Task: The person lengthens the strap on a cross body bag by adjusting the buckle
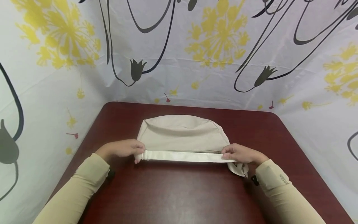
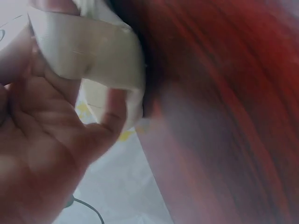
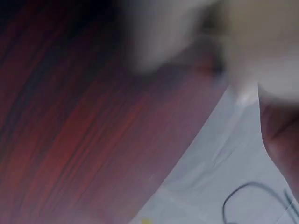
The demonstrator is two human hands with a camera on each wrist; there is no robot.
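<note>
1 cream, half-round cloth bag [image 1: 184, 133] on dark-red wood-grain table [image 1: 179, 193], toward 12 o'clock; contents hidden from view. Flat cream webbing strap [image 1: 184, 156] runs along bag's 6 o'clock edge. Left hand [image 1: 124, 148] at bag's 9 o'clock, pinching its corner beside small pale rectangular buckle [image 1: 145, 155]. Right hand [image 1: 244, 154] at 3 o'clock, pinching strap; bunched cream cloth [image 1: 237, 169] at that hand's 6 o'clock.

In the head view, both sleeves [image 1: 67, 193] and the dark red table [image 1: 179, 196] are being cut off by the bottom edge, and the mark [image 1: 283, 179] on the right cuff [image 1: 268, 175] is being shown too small to read. By the left wrist view's edges, the left hand [image 2: 51, 140] is being cropped. In the right wrist view, the cream bag [image 1: 184, 137] is being blurred — and the right hand [image 3: 281, 135] is being largely cut off.
</note>
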